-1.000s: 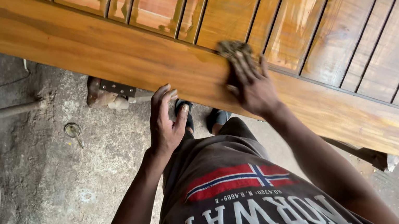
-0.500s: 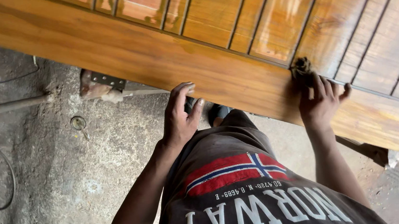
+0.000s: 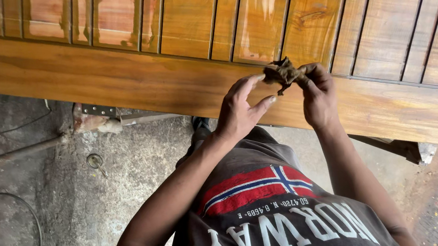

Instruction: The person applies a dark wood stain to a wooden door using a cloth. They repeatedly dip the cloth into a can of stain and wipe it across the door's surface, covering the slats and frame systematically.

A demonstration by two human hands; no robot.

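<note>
A large varnished wooden door panel [image 3: 125, 79] with vertical slats lies flat in front of me, its broad bottom rail crossing the view. Above that rail my right hand [image 3: 316, 97] pinches a small, dark, crumpled rag [image 3: 283, 73]. My left hand [image 3: 240, 111] is raised beside it, fingers spread, with the fingertips at the rag's left edge. Both hands hover over the rail rather than resting on it. The slats at the upper left look wet and glossy.
Rough concrete floor [image 3: 43, 224] lies below the door. A black cable [image 3: 9, 229] loops at the left, a pipe [image 3: 4, 158] runs along the floor, and a small round metal piece [image 3: 95, 160] lies near it. A metal bracket [image 3: 96, 111] shows under the rail.
My right hand lifted the rag off the rail and drew it back toward the middle. My left hand left the door's edge and rose to meet the rag.
</note>
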